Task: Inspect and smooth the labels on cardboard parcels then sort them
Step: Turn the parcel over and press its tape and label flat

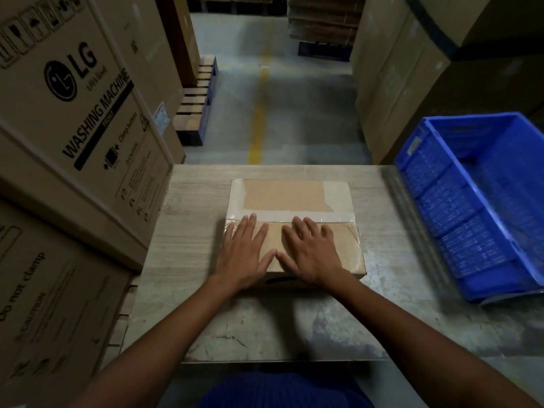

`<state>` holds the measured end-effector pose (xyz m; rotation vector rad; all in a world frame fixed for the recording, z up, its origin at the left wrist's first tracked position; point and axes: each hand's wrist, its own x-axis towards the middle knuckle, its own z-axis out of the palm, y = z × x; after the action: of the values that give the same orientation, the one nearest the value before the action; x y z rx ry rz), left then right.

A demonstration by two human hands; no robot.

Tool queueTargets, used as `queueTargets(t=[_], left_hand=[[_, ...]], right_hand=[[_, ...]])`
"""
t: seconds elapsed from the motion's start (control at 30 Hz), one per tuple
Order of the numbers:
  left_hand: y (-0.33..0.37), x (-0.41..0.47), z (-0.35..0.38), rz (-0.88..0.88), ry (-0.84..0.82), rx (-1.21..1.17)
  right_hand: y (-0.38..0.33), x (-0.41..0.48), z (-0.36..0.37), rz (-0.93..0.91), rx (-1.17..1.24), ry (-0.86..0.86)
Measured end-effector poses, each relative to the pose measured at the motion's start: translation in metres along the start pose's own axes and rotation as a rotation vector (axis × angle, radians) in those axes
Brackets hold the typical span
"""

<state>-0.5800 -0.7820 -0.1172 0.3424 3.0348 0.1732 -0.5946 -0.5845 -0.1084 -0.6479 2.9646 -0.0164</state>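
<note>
A flat cardboard parcel [294, 225], sealed with clear tape, lies in the middle of the pale wood-grain worktop [188, 225]. The left hand [245, 254] and right hand [312, 254] rest palm-down on the parcel's near half, fingers spread flat, thumbs almost touching, gripping nothing. A blue plastic crate [459, 201] stands to the parcel's right; LG washing machine cartons [76, 113] stand stacked to its left.

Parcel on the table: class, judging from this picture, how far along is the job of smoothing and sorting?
Done: nothing sorted that shows; what can be seen of the blue crate holds no parcel. In hand: the left hand and right hand lie flat, fingers spread, on the near half of the one cardboard parcel on the table. Left: finishing the smoothing, then sorting it.
</note>
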Motion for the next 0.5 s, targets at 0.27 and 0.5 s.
queueTargets(t=[0.27, 0.5], left_hand=[[-0.002, 0.008, 0.0, -0.019, -0.069, 0.019], [0.015, 0.038, -0.022, -0.096, -0.024, 0.119]], right_hand=[[-0.009, 0.008, 0.009, 0.002, 0.085, -0.063], [0.015, 0.016, -0.014, -0.013, 0.102, 0.049]])
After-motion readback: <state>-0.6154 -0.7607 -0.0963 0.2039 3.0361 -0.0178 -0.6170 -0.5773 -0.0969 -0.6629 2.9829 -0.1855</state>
